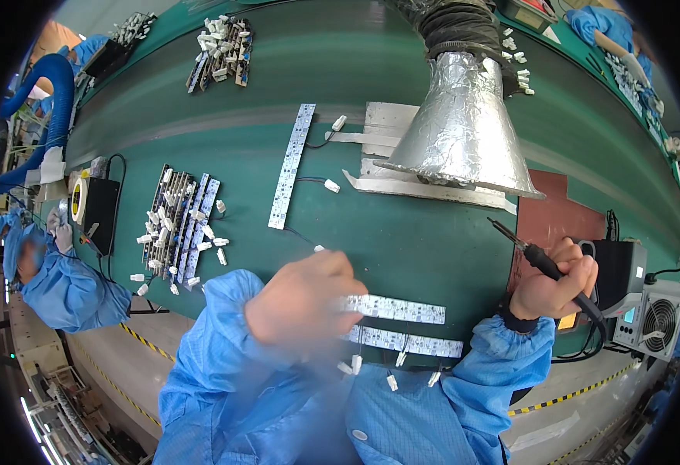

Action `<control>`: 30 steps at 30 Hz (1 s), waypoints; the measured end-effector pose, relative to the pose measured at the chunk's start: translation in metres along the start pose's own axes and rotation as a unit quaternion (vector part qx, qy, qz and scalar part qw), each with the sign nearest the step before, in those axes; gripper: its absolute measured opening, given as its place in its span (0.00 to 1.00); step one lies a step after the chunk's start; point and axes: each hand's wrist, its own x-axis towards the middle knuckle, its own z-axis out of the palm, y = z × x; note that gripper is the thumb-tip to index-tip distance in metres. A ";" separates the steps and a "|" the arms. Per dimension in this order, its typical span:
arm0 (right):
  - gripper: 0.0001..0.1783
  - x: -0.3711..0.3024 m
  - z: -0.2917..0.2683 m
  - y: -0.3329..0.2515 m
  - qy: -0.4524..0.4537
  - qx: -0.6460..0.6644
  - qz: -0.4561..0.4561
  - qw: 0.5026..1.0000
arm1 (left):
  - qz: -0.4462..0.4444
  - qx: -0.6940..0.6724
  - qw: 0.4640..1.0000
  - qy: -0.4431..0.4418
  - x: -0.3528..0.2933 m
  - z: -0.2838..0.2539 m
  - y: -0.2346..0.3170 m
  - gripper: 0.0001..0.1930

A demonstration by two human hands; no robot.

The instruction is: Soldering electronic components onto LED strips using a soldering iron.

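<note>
My right hand (554, 288) is wrapped round a soldering iron (541, 261), its metal tip pointing up and left, clear of the boards. My left hand (302, 298) is partly blurred, its fingers curled in at the left end of a narrow white circuit board strip (402, 308). What those fingers hold, if anything, is hidden. Just nearer to me lies a second board strip (421, 343), with white connectors (392, 381) hanging on wires at the table's edge. Farther off, a longer board strip (292, 167) lies alone, wires and white plugs on its right side.
A foil-covered fume hood (464, 132) stands beyond my right hand. At left sits a stack of wired boards (173, 225); another pile (223, 53) lies at the back. A soldering station (619, 271) and a fan unit (654, 322) are at right. Co-workers sit around.
</note>
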 end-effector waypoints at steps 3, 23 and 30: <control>0.19 -0.001 0.000 -0.010 0.010 0.020 -0.020 1.000 | -0.070 -0.139 0.986 0.053 0.015 0.009 -0.002 0.15; 0.17 -0.065 0.020 -0.046 -0.405 0.030 -0.117 0.906 | -0.050 -0.204 0.973 0.101 0.032 0.033 -0.026 0.19; 0.18 -0.069 0.021 -0.043 -0.418 0.012 -0.120 0.901 | -0.050 -0.202 0.972 0.109 0.030 0.034 -0.026 0.18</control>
